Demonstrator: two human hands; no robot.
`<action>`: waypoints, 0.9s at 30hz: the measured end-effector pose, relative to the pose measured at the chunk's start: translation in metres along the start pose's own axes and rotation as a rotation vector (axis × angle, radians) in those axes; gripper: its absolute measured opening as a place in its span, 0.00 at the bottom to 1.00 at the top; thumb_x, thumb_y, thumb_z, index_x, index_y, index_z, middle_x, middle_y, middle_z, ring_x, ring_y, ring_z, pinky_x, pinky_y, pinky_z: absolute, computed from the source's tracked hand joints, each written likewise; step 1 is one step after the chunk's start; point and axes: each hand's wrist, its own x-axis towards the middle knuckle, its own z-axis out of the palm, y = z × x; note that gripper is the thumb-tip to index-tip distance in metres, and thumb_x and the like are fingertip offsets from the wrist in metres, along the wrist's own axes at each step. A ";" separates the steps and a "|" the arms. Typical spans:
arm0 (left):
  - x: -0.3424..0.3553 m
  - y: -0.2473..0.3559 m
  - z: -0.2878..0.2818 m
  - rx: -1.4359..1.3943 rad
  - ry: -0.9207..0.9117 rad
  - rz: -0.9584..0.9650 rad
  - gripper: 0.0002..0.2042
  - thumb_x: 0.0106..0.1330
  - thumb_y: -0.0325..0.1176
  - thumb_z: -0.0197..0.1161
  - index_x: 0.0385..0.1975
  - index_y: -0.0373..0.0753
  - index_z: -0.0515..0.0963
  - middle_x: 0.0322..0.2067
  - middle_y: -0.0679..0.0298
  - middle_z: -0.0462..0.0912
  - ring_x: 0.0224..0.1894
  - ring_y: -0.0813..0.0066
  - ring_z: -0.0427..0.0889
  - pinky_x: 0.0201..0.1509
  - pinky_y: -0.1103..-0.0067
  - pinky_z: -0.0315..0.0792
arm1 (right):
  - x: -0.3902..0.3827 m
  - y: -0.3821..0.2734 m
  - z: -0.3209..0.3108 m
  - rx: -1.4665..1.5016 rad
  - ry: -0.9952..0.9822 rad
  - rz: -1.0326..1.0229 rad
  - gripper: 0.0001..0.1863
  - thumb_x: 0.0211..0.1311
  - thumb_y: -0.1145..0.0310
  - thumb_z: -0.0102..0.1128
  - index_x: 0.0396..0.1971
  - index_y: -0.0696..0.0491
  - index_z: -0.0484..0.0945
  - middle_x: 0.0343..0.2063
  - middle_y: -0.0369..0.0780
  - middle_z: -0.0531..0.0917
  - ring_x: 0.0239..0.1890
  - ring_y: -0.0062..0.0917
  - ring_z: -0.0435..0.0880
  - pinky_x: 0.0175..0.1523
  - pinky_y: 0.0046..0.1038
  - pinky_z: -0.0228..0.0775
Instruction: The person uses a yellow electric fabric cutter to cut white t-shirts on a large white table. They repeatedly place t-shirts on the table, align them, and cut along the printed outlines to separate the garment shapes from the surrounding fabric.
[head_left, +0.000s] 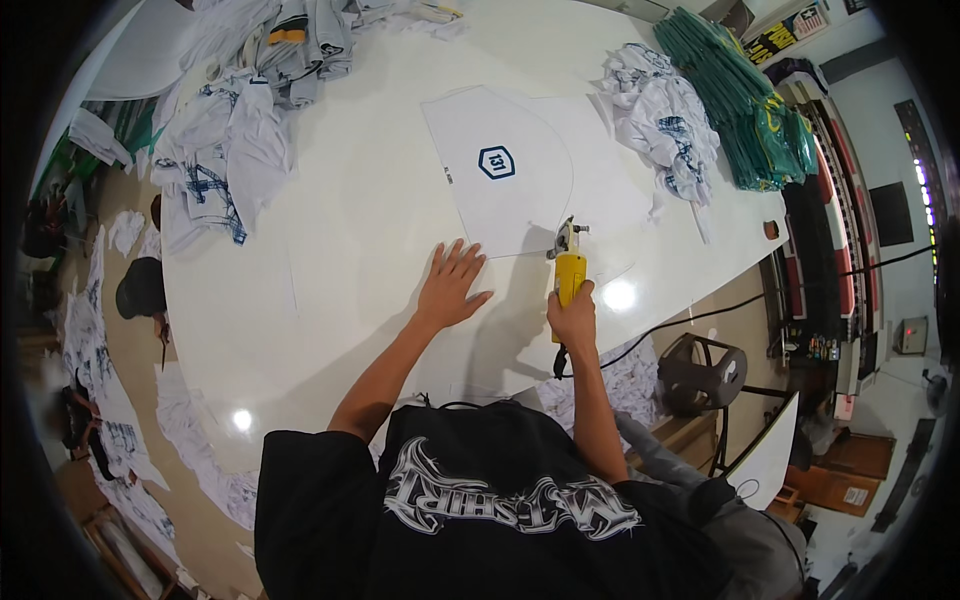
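The left hand lies flat with fingers spread wide on the white fabric near the table's front edge, holding nothing, its fingertips close to the lower corner of the pattern piece; if the pressure slackens, the cloth could bunch or creep under the blade. Just to its right, the right hand is closed around the yellow cutter, whose blade sits at the pattern's lower edge. A sideways drift could nick the pattern or reach those fingers, and the black cord trailing off the table's right edge could snag and tug the cutter off line.
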 end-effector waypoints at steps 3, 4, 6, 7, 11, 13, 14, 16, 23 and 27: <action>-0.001 0.002 -0.001 -0.008 -0.009 -0.005 0.34 0.72 0.59 0.58 0.69 0.40 0.72 0.75 0.61 0.65 0.79 0.54 0.55 0.83 0.50 0.42 | 0.007 -0.006 -0.001 -0.021 0.018 0.026 0.27 0.61 0.64 0.64 0.48 0.65 0.62 0.39 0.66 0.82 0.43 0.63 0.85 0.50 0.53 0.79; 0.000 -0.001 -0.002 -0.013 -0.011 -0.006 0.34 0.72 0.59 0.57 0.69 0.40 0.72 0.75 0.61 0.65 0.79 0.54 0.55 0.83 0.50 0.42 | 0.012 -0.008 0.002 -0.026 0.027 0.022 0.27 0.61 0.64 0.64 0.48 0.65 0.62 0.38 0.66 0.82 0.42 0.63 0.85 0.49 0.53 0.79; 0.002 -0.003 -0.002 -0.018 -0.010 -0.007 0.34 0.72 0.59 0.57 0.69 0.40 0.72 0.75 0.61 0.66 0.79 0.55 0.55 0.83 0.50 0.42 | 0.023 -0.009 0.006 -0.047 0.041 0.012 0.27 0.61 0.63 0.64 0.47 0.65 0.62 0.38 0.66 0.82 0.41 0.63 0.85 0.48 0.53 0.80; 0.003 -0.004 -0.003 -0.018 -0.007 -0.007 0.34 0.72 0.59 0.57 0.69 0.40 0.72 0.75 0.61 0.66 0.79 0.55 0.55 0.83 0.50 0.42 | 0.029 -0.009 0.006 -0.063 0.046 0.005 0.27 0.61 0.63 0.64 0.47 0.65 0.62 0.38 0.66 0.82 0.41 0.63 0.85 0.48 0.53 0.80; 0.001 -0.004 0.000 -0.042 0.013 -0.003 0.34 0.70 0.58 0.60 0.68 0.40 0.72 0.74 0.60 0.65 0.79 0.53 0.56 0.82 0.49 0.44 | 0.053 -0.007 0.007 -0.124 0.057 0.005 0.28 0.61 0.61 0.64 0.48 0.65 0.61 0.37 0.65 0.83 0.40 0.62 0.86 0.47 0.53 0.81; 0.001 -0.004 -0.001 -0.033 0.010 -0.002 0.34 0.70 0.58 0.60 0.69 0.40 0.72 0.74 0.60 0.65 0.79 0.53 0.56 0.82 0.50 0.44 | 0.062 -0.011 0.004 -0.133 0.056 0.001 0.28 0.61 0.61 0.65 0.48 0.64 0.61 0.37 0.65 0.83 0.40 0.62 0.86 0.47 0.53 0.81; 0.000 -0.004 -0.001 -0.028 0.008 -0.003 0.34 0.70 0.58 0.60 0.69 0.40 0.72 0.75 0.60 0.65 0.79 0.53 0.56 0.83 0.50 0.43 | 0.067 -0.013 0.002 -0.137 0.056 -0.001 0.28 0.60 0.60 0.65 0.48 0.64 0.61 0.37 0.65 0.83 0.41 0.62 0.86 0.47 0.53 0.81; 0.000 -0.004 -0.002 -0.023 -0.003 -0.006 0.34 0.70 0.58 0.60 0.69 0.40 0.72 0.74 0.60 0.65 0.79 0.54 0.56 0.83 0.50 0.43 | 0.077 -0.014 0.000 -0.139 0.045 0.000 0.29 0.60 0.60 0.65 0.49 0.64 0.62 0.38 0.65 0.84 0.41 0.61 0.86 0.47 0.52 0.82; 0.001 -0.003 -0.004 -0.019 0.001 -0.002 0.35 0.70 0.59 0.60 0.69 0.40 0.71 0.74 0.60 0.66 0.79 0.54 0.56 0.83 0.51 0.43 | 0.118 -0.006 -0.007 -0.080 0.033 -0.042 0.30 0.60 0.59 0.66 0.48 0.65 0.61 0.39 0.68 0.83 0.41 0.62 0.86 0.46 0.51 0.82; 0.001 -0.001 -0.005 -0.014 -0.007 -0.010 0.34 0.70 0.59 0.61 0.69 0.41 0.72 0.74 0.60 0.66 0.79 0.54 0.56 0.83 0.51 0.43 | 0.143 -0.004 -0.012 -0.072 0.008 -0.049 0.31 0.60 0.59 0.66 0.49 0.66 0.61 0.40 0.68 0.83 0.41 0.61 0.87 0.44 0.50 0.83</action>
